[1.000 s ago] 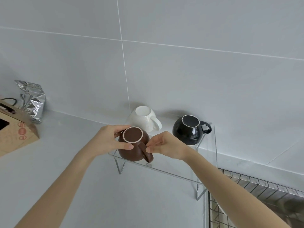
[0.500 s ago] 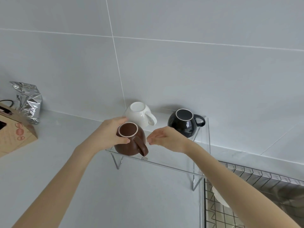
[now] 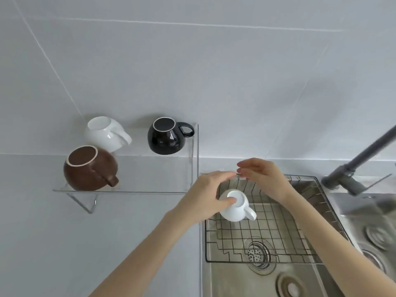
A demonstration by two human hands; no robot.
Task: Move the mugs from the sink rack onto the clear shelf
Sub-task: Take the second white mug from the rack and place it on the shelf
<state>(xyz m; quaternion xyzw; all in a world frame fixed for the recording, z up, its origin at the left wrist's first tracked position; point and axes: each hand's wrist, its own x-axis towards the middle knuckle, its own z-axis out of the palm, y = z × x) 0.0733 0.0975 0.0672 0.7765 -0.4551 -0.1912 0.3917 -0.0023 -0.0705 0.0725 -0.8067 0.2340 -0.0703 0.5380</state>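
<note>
1. Your left hand (image 3: 206, 197) is on the last white mug (image 3: 235, 207), which sits upside down in the wire sink rack (image 3: 267, 239). Your thumb lies across its upturned base and your fingers curl round the far side, so the hand is closed on the body, though whether it is gripping firmly enough to lift cannot be told.
2. Your right hand (image 3: 264, 179) hovers just behind the mug with fingers loosely curved, holding nothing. Bring it to the handle, which points toward the right, so both hands share the load.
3. Before lifting, shift your thumb off the base and onto the mug's side. A glazed round belly probably slips if pinched only from above.
4. Lift straight up until the rim clears the rack wires, then carry it left.
5. On the clear shelf (image 3: 137, 190) three mugs already sit upside down: the brown mug (image 3: 90, 170) at the front left, a white one (image 3: 106, 133) behind it and the black mug (image 3: 166, 137) at the back right. The open space is front right, in front of the black mug.
6. Set it down rim first, well inside the shelf's front edge, handle turned away from its neighbours. Let go only once it sits flat.
</note>
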